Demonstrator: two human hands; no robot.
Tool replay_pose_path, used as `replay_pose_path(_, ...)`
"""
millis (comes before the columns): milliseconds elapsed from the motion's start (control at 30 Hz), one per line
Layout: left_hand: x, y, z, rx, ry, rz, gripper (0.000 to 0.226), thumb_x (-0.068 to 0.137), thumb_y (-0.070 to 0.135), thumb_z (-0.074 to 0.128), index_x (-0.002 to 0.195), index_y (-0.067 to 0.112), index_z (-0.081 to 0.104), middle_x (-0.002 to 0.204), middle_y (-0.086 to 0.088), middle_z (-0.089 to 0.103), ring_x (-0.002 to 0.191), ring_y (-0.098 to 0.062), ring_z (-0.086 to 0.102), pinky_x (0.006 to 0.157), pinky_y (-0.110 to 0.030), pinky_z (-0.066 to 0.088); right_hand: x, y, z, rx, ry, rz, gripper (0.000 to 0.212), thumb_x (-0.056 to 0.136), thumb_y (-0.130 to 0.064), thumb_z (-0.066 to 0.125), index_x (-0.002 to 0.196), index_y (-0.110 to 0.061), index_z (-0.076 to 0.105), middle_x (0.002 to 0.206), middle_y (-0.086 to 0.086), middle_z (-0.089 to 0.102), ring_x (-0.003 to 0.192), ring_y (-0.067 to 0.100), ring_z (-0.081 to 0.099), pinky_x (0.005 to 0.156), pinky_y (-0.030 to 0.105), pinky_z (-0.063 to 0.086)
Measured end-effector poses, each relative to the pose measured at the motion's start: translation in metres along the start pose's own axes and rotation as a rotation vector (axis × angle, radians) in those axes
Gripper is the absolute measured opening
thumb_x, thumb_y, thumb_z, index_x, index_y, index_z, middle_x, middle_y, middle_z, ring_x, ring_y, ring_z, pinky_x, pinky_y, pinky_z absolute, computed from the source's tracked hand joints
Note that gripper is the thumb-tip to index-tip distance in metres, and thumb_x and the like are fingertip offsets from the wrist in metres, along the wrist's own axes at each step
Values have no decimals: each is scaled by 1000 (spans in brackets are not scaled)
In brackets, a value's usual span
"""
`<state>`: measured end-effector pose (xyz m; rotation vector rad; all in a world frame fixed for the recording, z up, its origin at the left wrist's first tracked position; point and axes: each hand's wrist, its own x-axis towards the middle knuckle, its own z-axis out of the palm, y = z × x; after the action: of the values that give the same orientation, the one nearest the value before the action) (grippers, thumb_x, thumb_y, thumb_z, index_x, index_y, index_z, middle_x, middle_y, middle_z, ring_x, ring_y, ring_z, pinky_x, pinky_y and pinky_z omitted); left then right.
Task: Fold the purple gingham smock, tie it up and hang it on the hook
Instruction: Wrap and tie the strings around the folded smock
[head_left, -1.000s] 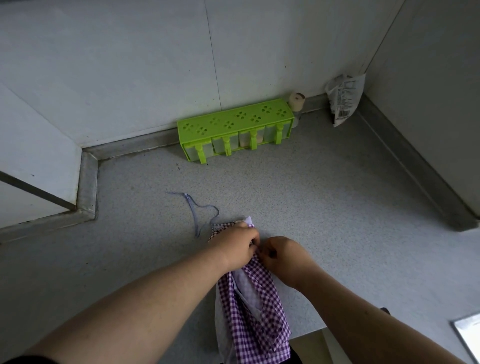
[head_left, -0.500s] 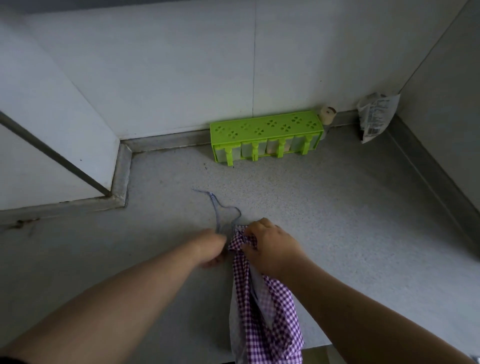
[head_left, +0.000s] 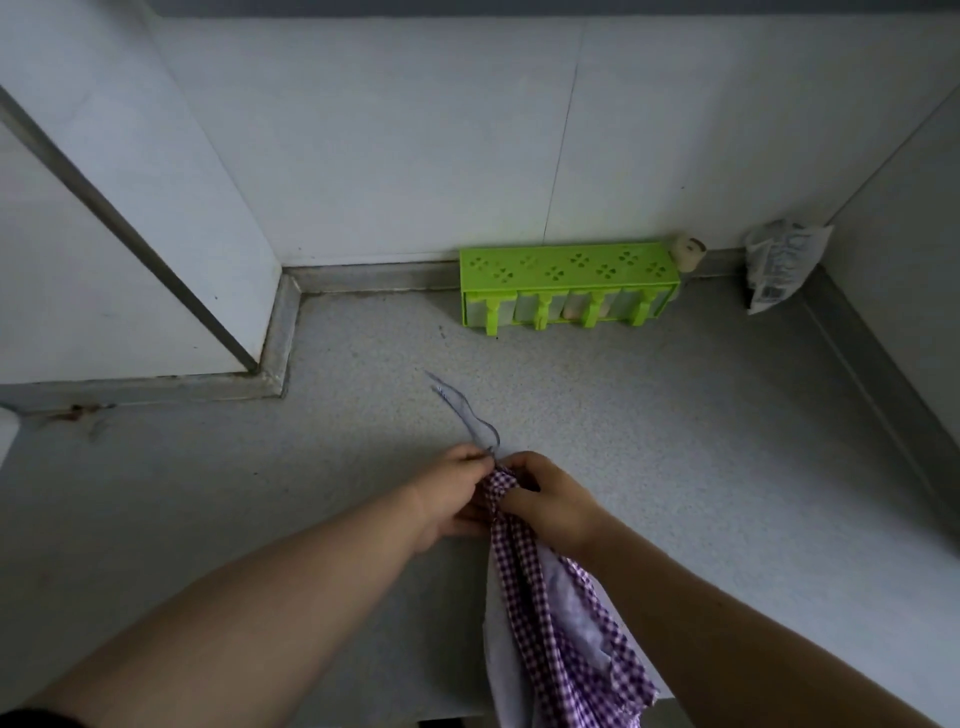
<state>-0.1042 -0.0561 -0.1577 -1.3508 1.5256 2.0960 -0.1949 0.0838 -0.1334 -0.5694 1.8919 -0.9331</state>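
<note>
In the head view, the purple-and-white gingham cloth smock (head_left: 540, 613) lies bunched into a narrow strip on the grey speckled countertop (head_left: 675, 441), its lower end spilling over the near edge; its upper end is gathered between both hands; the left hand (head_left: 451, 493) has its fingers curled at the top of the bundle and seems to pinch the thin pale-blue tie string (head_left: 467, 410), though the contact is small and hard to read; the right hand (head_left: 550, 501) grips the gathered gingham just beside it, fingers curled round the cloth; the string trails away from the hands in a loose wavy line across the counter; well beyond, against the white wall, stands a lime-green plastic rack with clover-shaped holes (head_left: 569, 288); a small beige roll (head_left: 688, 253) sits at its right end; a crumpled white printed packet (head_left: 779, 262) leans in the far right corner.
</note>
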Motion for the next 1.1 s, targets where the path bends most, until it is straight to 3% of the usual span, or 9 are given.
replay_pose_path(100,-8,4,-4,17,-7,37,20,110,29,53,98,19,65,76,-5,72,64,-19,71,62,-36,60,-7,-7,6,4,22,11,18,95,-39,63,112,-34,62,107,-7,71,100,10,67,96,36,54)
replay_pose_path(300,-26,11,-14,-10,-142,26,17,104,21,61,110,10,73,86,-10,77,89,-28,76,88,-48,63,-16,-29,8,-192,175,39,17,104,-38,52,96,-32,66,95,-10,70,89,5,64,76,24,47)
replay_pose_path(433,-41,9,-23,28,-224,62,18,100,11,69,118,9,68,101,-11,79,95,-26,77,84,-42,64,-34,-45,12,-50,189,69,20,104,-36,53,96,-29,70,95,-6,73,92,11,68,82,28,53)
replay_pose_path(567,-52,11,-27,141,-189,119,1,102,15,66,101,14,67,84,-5,77,82,-24,75,84,-45,64,-47,-55,17,96,187,76,24,105,-30,52,99,-18,72,99,9,75,94,23,71,89,41,58)
replay_pose_path(700,-62,15,-33,196,-133,172,16,104,23,61,95,16,72,80,-8,75,81,-30,73,84,-51,61,-55,-62,17,165,233,73,28,105,-27,51,94,-15,74,98,11,75,96,28,70,88,45,57)
replay_pose_path(833,-84,27,-46,259,-54,312,21,102,28,62,88,22,76,89,-2,74,87,-25,71,71,-37,60,-67,-74,17,204,266,50,27,106,-23,50,95,-11,71,98,9,76,97,30,71,88,47,59)
replay_pose_path(967,-113,49,-59,340,-26,435,27,92,34,60,75,28,81,101,2,78,104,-21,69,89,-38,57,-77,-87,14,212,282,2,23,106,-19,50,100,-4,67,97,18,74,91,30,71,88,49,59)
replay_pose_path(1100,-140,70,-64,338,-113,470,32,103,20,52,79,13,73,86,-11,80,87,-21,74,96,-41,54,-87,-103,9,174,316,-55,20,105,-18,54,99,-4,69,78,8,74,74,20,69,84,45,60)
